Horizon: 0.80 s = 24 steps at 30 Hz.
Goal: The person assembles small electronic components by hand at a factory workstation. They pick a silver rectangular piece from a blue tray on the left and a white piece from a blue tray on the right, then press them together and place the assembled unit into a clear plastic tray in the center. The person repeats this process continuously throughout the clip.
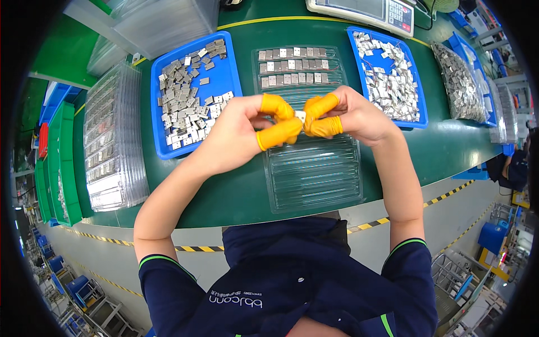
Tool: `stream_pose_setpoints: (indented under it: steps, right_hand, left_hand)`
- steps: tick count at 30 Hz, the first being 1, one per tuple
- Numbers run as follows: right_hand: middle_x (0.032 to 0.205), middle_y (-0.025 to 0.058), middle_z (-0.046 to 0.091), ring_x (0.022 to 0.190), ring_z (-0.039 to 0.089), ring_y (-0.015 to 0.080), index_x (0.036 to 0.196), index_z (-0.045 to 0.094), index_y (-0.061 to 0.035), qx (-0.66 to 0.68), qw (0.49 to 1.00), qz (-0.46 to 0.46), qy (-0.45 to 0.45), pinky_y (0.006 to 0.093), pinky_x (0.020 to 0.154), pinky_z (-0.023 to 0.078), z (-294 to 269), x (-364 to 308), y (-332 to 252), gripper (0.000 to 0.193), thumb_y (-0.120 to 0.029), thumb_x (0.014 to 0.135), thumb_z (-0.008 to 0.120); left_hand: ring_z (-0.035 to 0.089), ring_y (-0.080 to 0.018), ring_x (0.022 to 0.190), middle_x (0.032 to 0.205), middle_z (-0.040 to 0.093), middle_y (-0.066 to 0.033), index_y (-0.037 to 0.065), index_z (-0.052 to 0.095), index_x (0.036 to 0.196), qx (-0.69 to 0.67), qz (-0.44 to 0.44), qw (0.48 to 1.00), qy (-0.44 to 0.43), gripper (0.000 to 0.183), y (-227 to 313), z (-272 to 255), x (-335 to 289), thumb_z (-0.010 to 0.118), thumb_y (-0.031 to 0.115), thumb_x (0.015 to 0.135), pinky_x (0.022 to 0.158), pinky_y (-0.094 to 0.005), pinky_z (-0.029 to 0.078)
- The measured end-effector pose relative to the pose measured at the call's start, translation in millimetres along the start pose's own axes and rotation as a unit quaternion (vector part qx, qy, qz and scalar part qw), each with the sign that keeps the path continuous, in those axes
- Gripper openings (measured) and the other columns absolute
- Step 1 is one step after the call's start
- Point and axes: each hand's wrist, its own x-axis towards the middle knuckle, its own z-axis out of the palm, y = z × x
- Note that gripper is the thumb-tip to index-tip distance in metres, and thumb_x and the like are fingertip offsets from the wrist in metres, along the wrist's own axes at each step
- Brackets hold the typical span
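Observation:
Between the yellow finger cots of both hands is a small white-and-silver part (pixel 300 116), mostly covered by the fingertips. My left hand (pixel 252 124) pinches it from the left, and my right hand (pixel 345 115) closes on it from the right. Below them lies a clear plastic tray (pixel 314 180) with narrow slots; its far rows hold small silver and white square parts (pixel 295 65). To the left, a blue tray (pixel 155 112) contains many loose silver square pieces. On the right, another blue tray (pixel 425 115) is heaped with small white pieces that seem to have thin wires.
Stacked clear trays (pixel 115 140) stand at the left, beside green bins (pixel 67 163). A digital scale (pixel 365 12) sits at the far edge. Bagged silver parts (pixel 457 84) lie far right. The green table's near edge (pixel 196 222) runs in front of my body.

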Motion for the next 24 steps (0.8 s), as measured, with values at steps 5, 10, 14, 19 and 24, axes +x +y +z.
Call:
stream_pose_setpoints:
  steps: [5, 10, 14, 19, 24]
  right_hand:
    - [0.083, 0.0041, 0.064, 0.065, 0.054, 0.0076, 0.099, 0.064, 0.0025, 0.012, 0.999, 0.029, -0.005, 0.0203, 0.055, 0.042, -5.3, -4.1, -1.5, 0.028, -0.007, 0.073, 0.066]
    - [0.08, 0.0029, 0.063, 0.065, 0.053, 0.0066, 0.1, 0.064, -0.0002, -0.018, 0.972, -0.061, 0.227, 0.0187, 0.059, 0.042, 14.0, 5.9, -7.1, 0.027, -0.01, 0.075, 0.069]
    - [0.087, 0.0032, 0.066, 0.072, 0.056, 0.0077, 0.092, 0.068, -0.0019, -0.122, 0.934, -0.169, 0.29, 0.0209, 0.067, 0.046, 29.2, 11.2, 1.1, 0.017, -0.006, 0.075, 0.069]
    - [0.088, 0.0068, 0.066, 0.075, 0.062, 0.0136, 0.092, 0.068, -0.0047, -0.213, 0.909, -0.205, 0.293, 0.024, 0.069, 0.048, 35.6, 12.3, 9.7, 0.017, -0.007, 0.075, 0.067]
    - [0.085, 0.0089, 0.065, 0.077, 0.062, 0.0219, 0.087, 0.068, -0.0047, -0.417, 0.771, -0.248, 0.413, 0.0293, 0.068, 0.048, -8.9, 4.4, -6.9, 0.014, -0.009, 0.073, 0.068]
  left_hand:
    - [0.058, -0.0116, 0.07, 0.078, 0.061, -0.007, -0.001, 0.057, 0.089, 0.044, 0.011, 0.999, 0.001, 0.014, -0.7, 4.9, -1.5, 0.063, 0.01, 0.083, 0.065, -0.0233, 0.047]
    - [0.059, -0.0131, 0.068, 0.079, 0.063, -0.0099, -0.003, 0.058, 0.091, -0.016, -0.018, 0.993, 0.117, 0.019, -9.8, -3.4, 4.8, 0.057, 0.016, 0.088, 0.062, -0.0237, 0.048]
    - [0.06, -0.013, 0.069, 0.079, 0.063, -0.01, -0.005, 0.058, 0.095, -0.036, -0.008, 0.99, 0.137, 0.022, -16.1, -3.0, 6.6, 0.057, 0.016, 0.088, 0.064, -0.0233, 0.049]
    - [0.06, -0.0136, 0.071, 0.084, 0.063, -0.0112, -0.004, 0.056, 0.099, -0.055, -0.005, 0.993, 0.108, 0.023, -18.0, -2.6, 4.6, 0.056, 0.017, 0.089, 0.066, -0.0251, 0.049]
    - [0.055, -0.0196, 0.092, 0.103, 0.059, -0.0116, 0.0, 0.054, 0.105, 0.159, 0.061, 0.975, 0.144, 0.022, -18.7, 14.5, 3.9, 0.053, 0.014, 0.088, 0.078, -0.0308, 0.045]
